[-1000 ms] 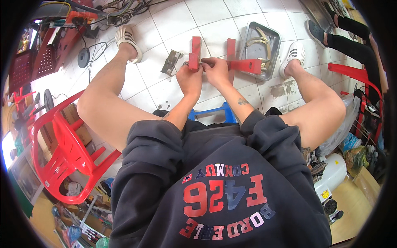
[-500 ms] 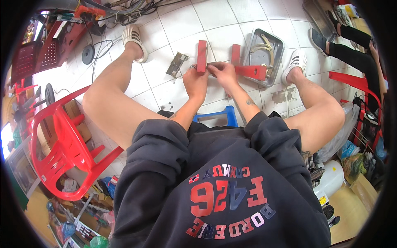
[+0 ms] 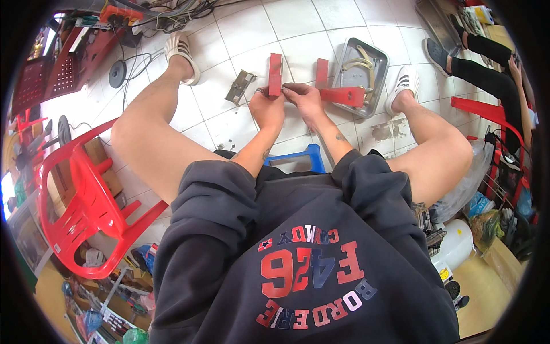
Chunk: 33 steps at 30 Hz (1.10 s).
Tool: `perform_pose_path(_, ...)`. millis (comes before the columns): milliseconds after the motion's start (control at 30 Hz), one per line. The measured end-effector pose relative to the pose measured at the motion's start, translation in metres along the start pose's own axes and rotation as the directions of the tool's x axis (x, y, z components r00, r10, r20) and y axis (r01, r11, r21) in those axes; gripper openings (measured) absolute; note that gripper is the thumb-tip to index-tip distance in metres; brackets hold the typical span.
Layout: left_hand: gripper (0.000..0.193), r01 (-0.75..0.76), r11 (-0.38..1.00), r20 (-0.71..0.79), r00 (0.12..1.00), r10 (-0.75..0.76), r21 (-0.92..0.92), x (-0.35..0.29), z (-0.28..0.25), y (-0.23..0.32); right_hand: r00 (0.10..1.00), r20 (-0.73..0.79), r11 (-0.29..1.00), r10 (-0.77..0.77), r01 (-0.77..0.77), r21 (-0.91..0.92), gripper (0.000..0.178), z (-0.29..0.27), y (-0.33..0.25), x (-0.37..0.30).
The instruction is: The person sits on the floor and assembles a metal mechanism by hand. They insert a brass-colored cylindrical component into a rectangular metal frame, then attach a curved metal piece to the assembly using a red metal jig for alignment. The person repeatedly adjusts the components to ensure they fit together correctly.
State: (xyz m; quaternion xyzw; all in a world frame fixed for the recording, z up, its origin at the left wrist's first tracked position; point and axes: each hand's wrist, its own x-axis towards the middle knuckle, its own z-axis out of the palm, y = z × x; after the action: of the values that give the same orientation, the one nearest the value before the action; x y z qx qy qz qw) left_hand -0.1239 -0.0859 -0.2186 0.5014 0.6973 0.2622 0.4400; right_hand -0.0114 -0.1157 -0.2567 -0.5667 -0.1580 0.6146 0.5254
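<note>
Between my knees, my left hand [image 3: 267, 110] is closed around the lower end of a red metal bar [image 3: 275, 73] that points away from me. My right hand [image 3: 303, 98] meets it there, thumb and fingers pinched together at the bar's near end. Whatever sits in that pinch is too small and covered to make out. Just right of the hands lie a longer red metal piece [image 3: 345, 96] with a hole near its end and a shorter red block [image 3: 322, 72]. A grey metal bracket-like part [image 3: 240, 87] rests on the tiles to the left.
A metal tray [image 3: 380, 67] holding curved cream-coloured parts [image 3: 360, 64] stands at the right, under the red piece's end. A blue stool [image 3: 314, 156] shows below my forearms. Red chairs flank me, one at left [image 3: 91, 200]. Cables [image 3: 172, 22] run along the back. Another person's legs [image 3: 478, 80] are at right.
The whole view has shifted slightly left. Both hands stay at the near end of the red bar, with only small finger movement.
</note>
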Motion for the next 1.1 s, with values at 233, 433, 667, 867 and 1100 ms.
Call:
perform_pose_path(233,0.027,0.002,0.997,-0.005,1.0,-0.002,-0.079,-0.003,0.0,0.0,0.998,-0.066,0.997,-0.01,0.005,-0.071,0.022,0.002,-0.002,-0.003)
perform_pose_path(433,0.028,0.02,0.999,-0.008,1.0,-0.02,-0.032,-0.004,-0.005,0.002,0.998,-0.045,0.995,-0.039,0.034,-0.094,0.021,0.001,0.001,-0.001)
perform_pose_path(667,0.027,-0.064,0.997,-0.082,0.995,0.059,-0.054,0.0,0.003,-0.016,0.998,-0.018,0.986,-0.059,0.055,-0.155,0.022,-0.002,0.003,0.004)
perform_pose_path(867,0.027,-0.041,0.999,-0.075,0.996,0.039,-0.028,0.0,0.001,-0.016,0.996,0.013,0.963,-0.084,0.085,-0.257,0.022,-0.003,0.002,0.006)
perform_pose_path(1100,0.023,-0.084,0.996,-0.074,0.994,0.085,0.014,-0.001,0.0,-0.015,0.981,-0.025,0.828,-0.194,0.15,-0.541,0.023,0.003,0.008,0.017)
